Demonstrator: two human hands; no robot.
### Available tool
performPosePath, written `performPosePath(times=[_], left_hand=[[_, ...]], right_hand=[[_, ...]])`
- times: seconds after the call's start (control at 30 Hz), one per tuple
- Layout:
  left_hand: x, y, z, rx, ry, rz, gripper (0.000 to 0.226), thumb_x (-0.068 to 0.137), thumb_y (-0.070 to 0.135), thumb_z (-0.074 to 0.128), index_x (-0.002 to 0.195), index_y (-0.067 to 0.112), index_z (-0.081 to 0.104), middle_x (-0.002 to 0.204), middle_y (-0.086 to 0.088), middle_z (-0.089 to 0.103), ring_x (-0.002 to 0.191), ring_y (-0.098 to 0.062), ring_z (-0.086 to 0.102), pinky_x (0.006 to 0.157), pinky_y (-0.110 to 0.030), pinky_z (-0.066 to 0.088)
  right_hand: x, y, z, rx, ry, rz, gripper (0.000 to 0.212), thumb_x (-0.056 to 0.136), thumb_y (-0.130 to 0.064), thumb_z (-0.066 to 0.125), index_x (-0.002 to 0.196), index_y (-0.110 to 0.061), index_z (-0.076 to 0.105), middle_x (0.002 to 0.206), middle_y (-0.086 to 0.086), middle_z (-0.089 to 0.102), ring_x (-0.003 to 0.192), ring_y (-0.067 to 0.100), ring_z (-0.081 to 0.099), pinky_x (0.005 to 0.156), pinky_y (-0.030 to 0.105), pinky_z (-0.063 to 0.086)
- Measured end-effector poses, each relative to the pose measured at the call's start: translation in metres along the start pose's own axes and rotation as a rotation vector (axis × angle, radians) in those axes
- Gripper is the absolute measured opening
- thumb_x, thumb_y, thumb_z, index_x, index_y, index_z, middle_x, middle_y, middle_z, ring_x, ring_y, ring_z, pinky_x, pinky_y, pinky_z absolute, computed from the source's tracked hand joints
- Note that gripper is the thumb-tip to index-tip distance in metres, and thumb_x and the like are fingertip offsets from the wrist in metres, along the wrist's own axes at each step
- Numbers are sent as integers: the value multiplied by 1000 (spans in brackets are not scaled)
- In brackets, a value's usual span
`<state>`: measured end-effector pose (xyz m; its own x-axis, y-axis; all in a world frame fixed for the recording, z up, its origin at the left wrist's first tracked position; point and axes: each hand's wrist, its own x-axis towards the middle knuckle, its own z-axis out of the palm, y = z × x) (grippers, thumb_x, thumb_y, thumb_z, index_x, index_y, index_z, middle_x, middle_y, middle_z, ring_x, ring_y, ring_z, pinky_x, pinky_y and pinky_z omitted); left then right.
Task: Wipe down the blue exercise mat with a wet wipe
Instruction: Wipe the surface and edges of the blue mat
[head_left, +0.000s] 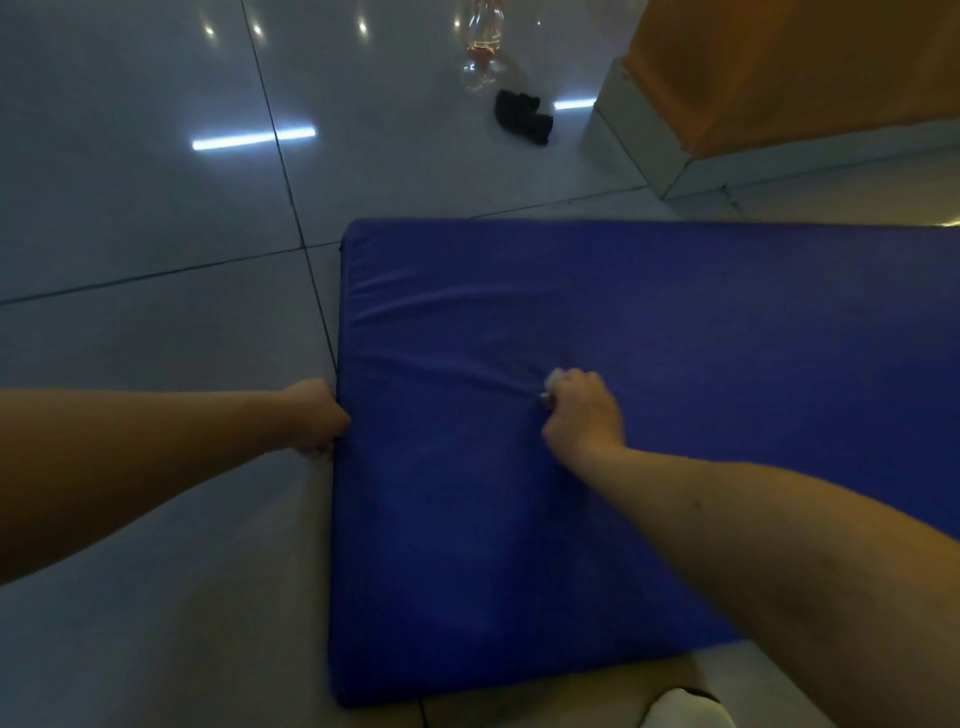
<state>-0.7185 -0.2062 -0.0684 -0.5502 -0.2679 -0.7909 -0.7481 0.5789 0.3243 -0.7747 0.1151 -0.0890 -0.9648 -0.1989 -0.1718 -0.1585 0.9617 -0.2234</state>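
Note:
The blue exercise mat (675, 322) lies flat on a glossy tiled floor and fills the middle and right of the view. My left hand (317, 415) grips the mat's left edge, fingers curled around its side. My right hand (584, 410) presses down on the mat near its centre, closed over a small white wet wipe (555, 379) that peeks out past the knuckles. The cover wrinkles in folds running from the left edge toward my right hand.
A black crumpled cloth (522, 117) lies on the floor beyond the mat, with a clear bottle (483, 47) behind it. An orange wall with a white base (654, 140) stands at the upper right. A white object (685, 709) sits at the bottom edge.

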Motion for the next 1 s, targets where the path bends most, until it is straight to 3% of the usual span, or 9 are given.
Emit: performPosePath(times=[0.07, 0.17, 0.37, 0.53, 0.6, 0.7, 0.8, 0.9, 1.0], left_hand=[[-2, 2, 1, 28, -5, -4, 13, 94, 3, 52, 106, -2, 55, 92, -22, 65, 70, -30, 66, 69, -42, 62], [-2, 3, 2, 69, -14, -9, 16, 94, 4, 52, 108, -3, 55, 91, -22, 66, 68, -31, 67, 59, -38, 60], [-6, 4, 1, 83, 6, -34, 15, 96, 8, 51, 108, 0, 54, 95, -22, 67, 84, -34, 73, 61, -39, 62], [-12, 2, -2, 136, 19, -50, 14, 93, 9, 59, 104, 0, 61, 90, -18, 73, 81, -29, 74, 69, -38, 63], [-18, 7, -7, 212, 97, -9, 19, 90, 17, 65, 103, 3, 63, 90, -12, 70, 78, -23, 68, 64, -34, 58], [-19, 22, -11, 24, 246, 152, 25, 100, 26, 51, 104, 6, 65, 92, -10, 65, 79, -22, 61, 71, -36, 51], [-26, 45, -9, -202, 219, 252, 45, 102, 47, 47, 102, 8, 69, 96, -12, 69, 88, -26, 65, 89, -44, 54], [-36, 57, -3, -339, 49, 251, 56, 95, 59, 53, 104, 7, 72, 91, -11, 71, 84, -25, 67, 84, -42, 55], [-51, 51, 3, -198, -3, 306, 36, 91, 47, 67, 100, 13, 70, 91, -8, 73, 82, -22, 71, 76, -34, 60]], right_hand=[[-5, 21, -9, -21, 48, 216, 7, 96, -12, 53, 100, -15, 56, 109, 4, 56, 99, 24, 44, 80, 34, 40], [-17, -6, -3, 228, 81, 378, 17, 92, 0, 53, 103, -11, 59, 116, 2, 52, 96, 18, 39, 80, 29, 37], [-46, -131, 31, 451, -23, 97, 23, 90, 1, 52, 94, -21, 47, 104, -2, 48, 96, 17, 40, 88, 29, 38], [-51, -186, 34, 732, -437, 2, 30, 89, 5, 55, 91, -24, 60, 109, -1, 57, 103, 18, 52, 92, 37, 51], [-44, -189, 19, 809, -557, 25, 37, 86, 10, 50, 84, -25, 62, 97, 1, 61, 90, 20, 59, 72, 36, 57], [-20, -181, -17, 819, -629, 35, 36, 92, 7, 54, 78, -26, 59, 85, -3, 58, 73, 10, 55, 49, 14, 47], [2, -157, -44, 786, -610, 32, 32, 93, 1, 57, 79, -29, 58, 79, -10, 55, 69, 4, 52, 57, 15, 46], [8, -132, -45, 912, -571, 130, 21, 94, 0, 59, 89, -21, 62, 79, -7, 59, 66, 5, 56, 52, 11, 46], [7, -116, -37, 1037, -556, 247, 11, 91, -3, 66, 97, -13, 65, 91, 2, 67, 78, 13, 64, 62, 22, 54]])
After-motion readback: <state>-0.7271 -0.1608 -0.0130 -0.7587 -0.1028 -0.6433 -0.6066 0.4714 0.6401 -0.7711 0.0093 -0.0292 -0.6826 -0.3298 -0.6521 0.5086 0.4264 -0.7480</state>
